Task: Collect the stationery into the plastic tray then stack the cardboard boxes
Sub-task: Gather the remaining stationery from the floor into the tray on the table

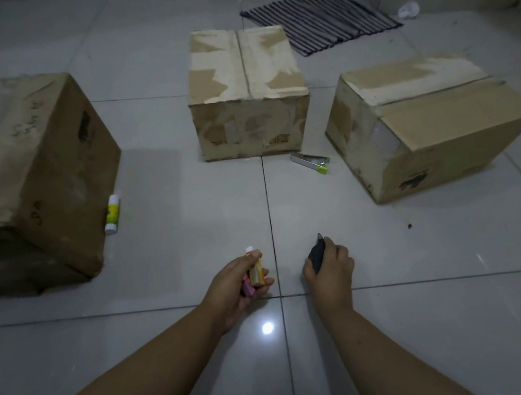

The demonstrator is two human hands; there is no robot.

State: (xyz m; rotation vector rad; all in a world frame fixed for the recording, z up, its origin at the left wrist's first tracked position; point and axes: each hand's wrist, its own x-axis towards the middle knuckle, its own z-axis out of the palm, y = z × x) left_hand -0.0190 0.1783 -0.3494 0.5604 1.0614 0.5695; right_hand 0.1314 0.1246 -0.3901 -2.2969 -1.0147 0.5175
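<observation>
Head camera shows left hand [238, 286] gripping yellow and pink pieces [254, 273], right hand [331, 266] clutching a dark tool [317, 254]; grabbing the glue stick [113, 213] beside the left box [38, 167] risks dropping some, tray unseen.

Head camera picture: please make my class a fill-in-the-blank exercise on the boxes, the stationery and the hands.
1. ___ brown cardboard boxes stand on the grey tiled floor.
2. The white glue stick lies beside the large box on the person's ___ side.
3. The ___ hand grips a small black tool.
Missing words: three; left; right.
</observation>
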